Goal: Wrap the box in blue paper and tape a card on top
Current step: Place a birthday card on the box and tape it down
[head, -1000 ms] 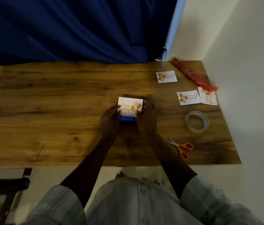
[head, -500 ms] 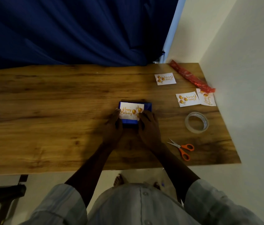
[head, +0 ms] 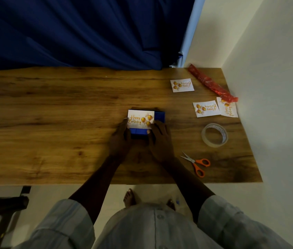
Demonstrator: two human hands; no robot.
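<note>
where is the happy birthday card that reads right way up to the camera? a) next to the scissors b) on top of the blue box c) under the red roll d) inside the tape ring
b: the card lies on top of the blue box, with both hands at its near edge.
</note>
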